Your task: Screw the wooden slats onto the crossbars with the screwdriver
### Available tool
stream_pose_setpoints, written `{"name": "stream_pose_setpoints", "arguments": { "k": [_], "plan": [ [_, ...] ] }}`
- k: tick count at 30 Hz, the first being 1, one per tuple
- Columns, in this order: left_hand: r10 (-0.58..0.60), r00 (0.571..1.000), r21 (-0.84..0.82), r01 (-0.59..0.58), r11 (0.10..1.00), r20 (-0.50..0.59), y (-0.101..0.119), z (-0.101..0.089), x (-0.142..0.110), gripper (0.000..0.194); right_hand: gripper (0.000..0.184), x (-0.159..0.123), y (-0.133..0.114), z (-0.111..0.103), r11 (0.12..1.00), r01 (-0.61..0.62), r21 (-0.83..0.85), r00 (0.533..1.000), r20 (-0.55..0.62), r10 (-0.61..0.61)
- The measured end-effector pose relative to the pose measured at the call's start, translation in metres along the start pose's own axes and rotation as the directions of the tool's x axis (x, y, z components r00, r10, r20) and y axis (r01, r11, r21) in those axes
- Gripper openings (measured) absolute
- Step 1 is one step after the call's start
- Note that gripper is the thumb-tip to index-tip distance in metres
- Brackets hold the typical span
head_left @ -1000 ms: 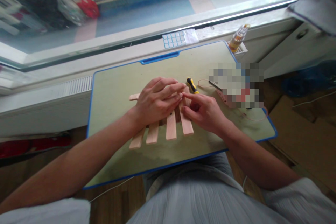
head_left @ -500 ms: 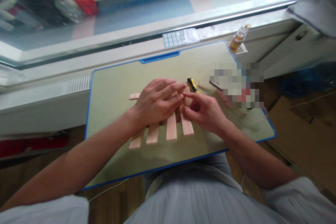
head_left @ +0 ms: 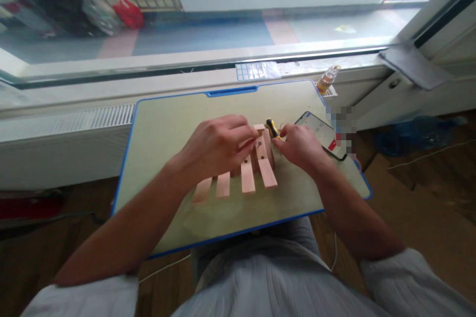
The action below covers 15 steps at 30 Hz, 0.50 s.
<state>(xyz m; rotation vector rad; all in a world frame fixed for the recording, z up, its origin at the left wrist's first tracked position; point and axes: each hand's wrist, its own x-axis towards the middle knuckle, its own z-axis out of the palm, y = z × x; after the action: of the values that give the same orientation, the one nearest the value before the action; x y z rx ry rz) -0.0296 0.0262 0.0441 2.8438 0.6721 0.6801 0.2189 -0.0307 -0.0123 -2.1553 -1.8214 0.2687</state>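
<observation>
Several pale wooden slats [head_left: 248, 178] lie side by side across crosswise wooden pieces, with dark holes or screw heads along them. My left hand [head_left: 223, 141] bends over the slats from the left, its fingers closed together. Its fingertips are beside a small dark screw [head_left: 259, 143] in the rightmost slat [head_left: 268, 173]; whatever they pinch is hidden. A black-and-yellow screwdriver [head_left: 272, 126] lies just past the slats. My right hand [head_left: 301, 143] has thumb and fingers closed around its near end.
A phone [head_left: 316, 129] lies right of my right hand, partly pixelated. The blue-edged table [head_left: 167, 124] stands against the window sill, where a blue-gridded sheet [head_left: 250, 71] lies. A bottle [head_left: 327, 79] stands beyond the far right corner.
My right hand has moved off the rightmost slat, right to the screwdriver. My left hand has drawn its fingers in, uncovering the screw. The view has tilted up.
</observation>
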Motion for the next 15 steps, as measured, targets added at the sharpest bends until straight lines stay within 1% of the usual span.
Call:
{"name": "stream_pose_setpoints", "arguments": {
  "k": [2,3,5,6,7,8,9,11,12,13,14,15],
  "plan": [
    [-0.069,0.985,-0.045,0.077,0.996,0.158,0.013,0.0,-0.002,0.025,0.016,0.007,-0.003,0.002,0.995,0.005,-0.098,0.998,0.065,0.002],
    [-0.117,0.962,-0.027,0.128,0.991,0.245,0.018,0.0,-0.002,0.024,0.018,0.009,-0.004,0.004,0.992,-0.001,-0.129,0.995,0.096,0.013],
    [-0.24,0.886,0.064,0.234,0.97,0.396,0.027,0.002,-0.001,0.024,0.023,0.012,-0.008,0.005,0.986,-0.018,-0.164,0.988,0.148,0.043],
    [-0.291,0.849,0.106,0.273,0.956,0.441,0.029,0.003,0.001,0.027,0.025,0.012,-0.009,0.004,0.985,-0.031,-0.171,0.984,0.166,0.06],
    [-0.33,0.824,0.135,0.303,0.943,0.46,0.031,0.004,0.003,0.03,0.027,0.012,-0.009,0.003,0.985,-0.041,-0.167,0.982,0.177,0.071],
    [-0.355,0.813,0.15,0.323,0.934,0.462,0.032,0.005,0.004,0.033,0.028,0.011,-0.009,0.0,0.987,-0.051,-0.15,0.982,0.173,0.077],
    [-0.37,0.811,0.154,0.337,0.929,0.452,0.033,0.005,0.005,0.035,0.028,0.009,-0.007,-0.003,0.991,-0.066,-0.118,0.985,0.151,0.083],
    [-0.387,0.818,0.159,0.353,0.922,0.426,0.033,0.006,0.007,0.038,0.026,0.004,-0.002,-0.011,0.994,-0.106,0.026,0.991,0.081,0.104],
    [-0.394,0.819,0.164,0.358,0.919,0.417,0.032,0.007,0.007,0.039,0.023,0.001,0.001,-0.016,0.981,-0.127,0.146,0.992,0.04,0.123],
    [-0.4,0.818,0.169,0.363,0.916,0.413,0.031,0.007,0.007,0.041,0.025,-0.003,0.005,-0.02,0.942,-0.134,0.307,0.991,0.034,0.13],
    [-0.406,0.816,0.173,0.367,0.914,0.412,0.031,0.007,0.006,0.043,0.028,-0.007,0.009,-0.023,0.856,-0.141,0.497,0.99,0.044,0.137],
    [-0.407,0.813,0.174,0.368,0.913,0.416,0.03,0.008,0.006,0.044,0.032,-0.012,0.012,-0.025,0.724,-0.151,0.673,0.986,0.053,0.157]
  ]
}}
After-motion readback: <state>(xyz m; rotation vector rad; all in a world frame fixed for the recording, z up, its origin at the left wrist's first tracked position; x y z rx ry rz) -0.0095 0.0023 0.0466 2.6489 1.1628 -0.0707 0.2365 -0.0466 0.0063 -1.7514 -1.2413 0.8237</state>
